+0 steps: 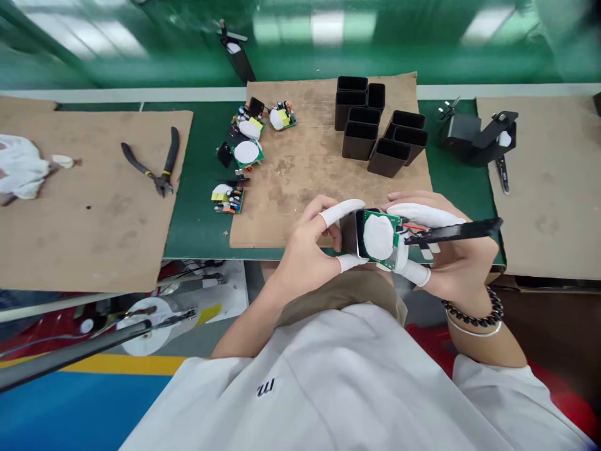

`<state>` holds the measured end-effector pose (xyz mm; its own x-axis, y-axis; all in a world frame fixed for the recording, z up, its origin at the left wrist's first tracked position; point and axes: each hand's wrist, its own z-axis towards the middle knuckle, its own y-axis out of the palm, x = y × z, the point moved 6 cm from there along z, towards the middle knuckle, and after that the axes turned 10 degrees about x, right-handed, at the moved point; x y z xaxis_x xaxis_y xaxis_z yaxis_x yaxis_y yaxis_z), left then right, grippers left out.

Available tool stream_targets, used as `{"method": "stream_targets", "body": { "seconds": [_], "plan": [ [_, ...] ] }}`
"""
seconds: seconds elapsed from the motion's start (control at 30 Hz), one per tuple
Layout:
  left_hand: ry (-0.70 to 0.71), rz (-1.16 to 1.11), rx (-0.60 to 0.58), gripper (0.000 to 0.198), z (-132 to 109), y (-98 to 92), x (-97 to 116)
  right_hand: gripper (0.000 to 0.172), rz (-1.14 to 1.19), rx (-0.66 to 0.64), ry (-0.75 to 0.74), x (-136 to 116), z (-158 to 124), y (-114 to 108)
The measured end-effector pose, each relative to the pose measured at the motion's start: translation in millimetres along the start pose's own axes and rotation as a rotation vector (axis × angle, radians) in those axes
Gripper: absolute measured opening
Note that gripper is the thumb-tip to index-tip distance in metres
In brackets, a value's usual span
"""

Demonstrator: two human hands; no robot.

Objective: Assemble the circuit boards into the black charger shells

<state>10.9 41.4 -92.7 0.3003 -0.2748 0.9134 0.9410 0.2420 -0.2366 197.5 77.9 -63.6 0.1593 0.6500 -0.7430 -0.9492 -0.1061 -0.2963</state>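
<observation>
My left hand (310, 249) pinches a black plastic housing (350, 230) between white-capped thumb and forefinger. A green circuit board (381, 237) with a round white pad sits at the housing's mouth, partly inside it. My right hand (444, 250) grips the board's right side and also holds a black tweezer-like tool (457, 232) that points right. Both hands hover over the near edge of a cardboard sheet (300, 169).
Several empty black housings (375, 128) stand at the back of the cardboard. Several loose circuit boards (244, 150) lie to the left on the green mat. Pliers (157, 166) and a white cloth (21, 166) rest on the left cardboard. A black fixture (483, 134) stands at right.
</observation>
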Motion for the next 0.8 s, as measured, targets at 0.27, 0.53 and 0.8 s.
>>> {"method": "stream_targets", "body": {
  "seconds": [0.27, 0.53, 0.8],
  "plan": [
    [0.068, -0.039, -0.008, 0.059, -2, 3.3, 5, 0.048, 0.119, 0.062, -0.068, -6, 8, -1],
    [0.092, -0.08, -0.019, 0.06, -1, 2.0, 8, 0.051, 0.144, 0.03, -0.115, -11, 9, 1],
    [0.087, -0.045, -0.024, 0.059, -1, 0.3, 9, 0.051, 0.088, 0.021, -0.086, -13, 7, 2]
  ]
}}
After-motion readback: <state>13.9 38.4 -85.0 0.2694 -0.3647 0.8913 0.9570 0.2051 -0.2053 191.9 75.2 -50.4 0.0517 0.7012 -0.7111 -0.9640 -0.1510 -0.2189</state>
